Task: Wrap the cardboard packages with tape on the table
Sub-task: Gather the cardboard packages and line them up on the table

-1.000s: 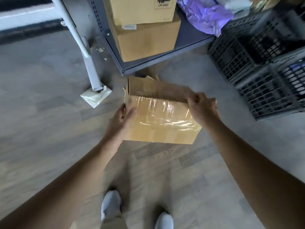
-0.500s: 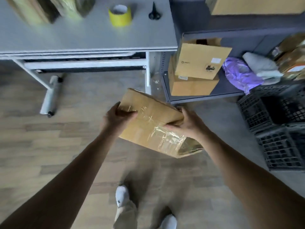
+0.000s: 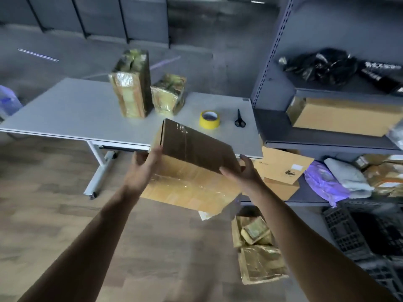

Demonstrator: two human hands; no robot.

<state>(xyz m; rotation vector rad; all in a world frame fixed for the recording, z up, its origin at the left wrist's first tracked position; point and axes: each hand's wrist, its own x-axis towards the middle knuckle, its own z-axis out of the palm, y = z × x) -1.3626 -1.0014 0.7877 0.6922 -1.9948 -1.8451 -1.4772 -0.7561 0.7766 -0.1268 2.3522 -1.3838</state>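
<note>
A cardboard box point(image 3: 192, 171) is held tilted in the air between both hands, just short of the tabletop point(image 3: 76, 110) edge. The left hand point(image 3: 141, 168) is curled round its left end. The right hand point(image 3: 242, 173) is clamped on the right corner, thumb in front, fingers behind. Glossy film is seen on some faces and is judged slick, so bare edges and corners are the surer hold. The box is judged stiff and fairly light. Beyond the hands lie a yellow tape roll point(image 3: 209, 119) and scissors point(image 3: 239, 119).

Matt brown cardboard box point(image 3: 192, 162) with glossy clear tape, smooth grey table point(image 3: 82, 110), wood-look floor point(image 3: 43, 214).
</note>
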